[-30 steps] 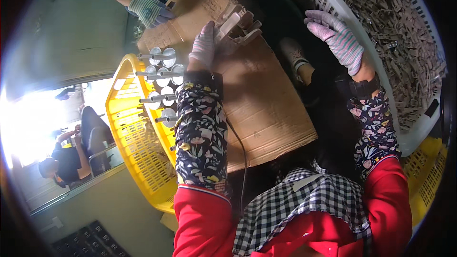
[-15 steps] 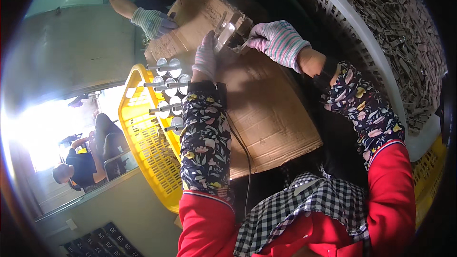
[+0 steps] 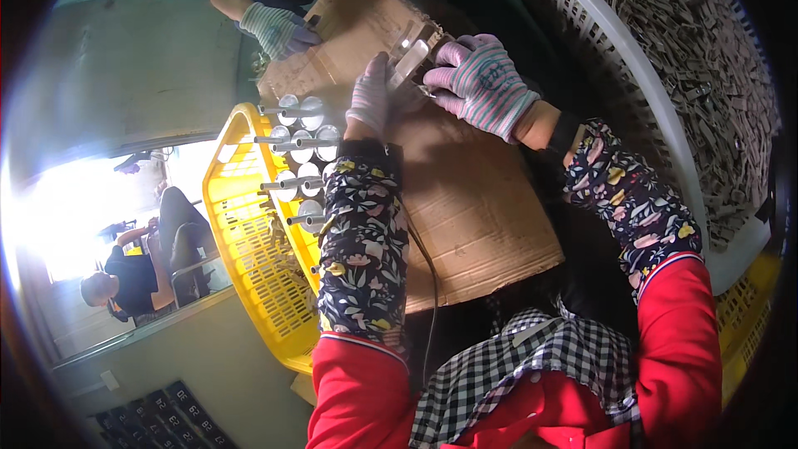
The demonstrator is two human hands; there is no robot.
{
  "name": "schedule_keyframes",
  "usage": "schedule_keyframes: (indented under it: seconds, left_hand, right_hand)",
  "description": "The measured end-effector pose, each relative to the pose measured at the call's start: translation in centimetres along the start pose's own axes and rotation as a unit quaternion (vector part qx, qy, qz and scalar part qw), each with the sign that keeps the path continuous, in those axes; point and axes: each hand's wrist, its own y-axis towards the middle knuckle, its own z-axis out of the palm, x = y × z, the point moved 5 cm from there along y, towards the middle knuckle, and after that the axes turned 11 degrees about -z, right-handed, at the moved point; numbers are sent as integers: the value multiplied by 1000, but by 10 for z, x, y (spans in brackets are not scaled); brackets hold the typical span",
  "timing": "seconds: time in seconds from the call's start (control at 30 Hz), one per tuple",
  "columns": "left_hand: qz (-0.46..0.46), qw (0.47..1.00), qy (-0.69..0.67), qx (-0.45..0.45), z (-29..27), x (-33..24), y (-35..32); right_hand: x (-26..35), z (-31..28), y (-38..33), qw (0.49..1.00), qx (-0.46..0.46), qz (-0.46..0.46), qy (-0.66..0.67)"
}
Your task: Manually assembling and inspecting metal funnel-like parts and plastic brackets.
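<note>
My left hand point(image 3: 371, 100), in a striped knit glove, is closed on shiny, clear-looking flat pieces point(image 3: 410, 61) with rounded corners, held above the cardboard. My right hand point(image 3: 489, 87), gloved alike, is right beside them with its fingers pinched together. A small dark bit shows at those fingertips, too small to name. Under both hands lies a flat brown cardboard sheet point(image 3: 474, 208). Left of my left forearm, several silver round-headed parts with tube stems point(image 3: 303, 145) are grouped by a yellow basket point(image 3: 249, 262).
A large white basket point(image 3: 619, 29) full of small greyish metal pieces point(image 3: 698, 75) stands at the right. Another person's gloved hand point(image 3: 278, 31) rests on the cardboard's far left edge. A thin cable point(image 3: 428, 262) runs beside my left forearm. Another person point(image 3: 137, 283) sits beyond the opening.
My right hand has turned, its fingers closing in lower beside the flat pieces. My left hand has shifted slightly right with them. The other person's gloved hand has moved slightly right.
</note>
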Motion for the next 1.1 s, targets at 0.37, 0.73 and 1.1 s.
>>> schedule_keyframes:
  seconds: [0.37,0.73,1.1]
  left_hand:
    - [28,999,-45,-5,-11,-6,8]
    - [110,988,89,-56,-39,-11,17]
    - [360,834,390,-149,-42,-31,28]
  right_hand:
    - [-3,2,8,989,-92,87,73]
    - [12,36,15,991,-61,56,100]
    - [6,8,46,959,-2,273,74]
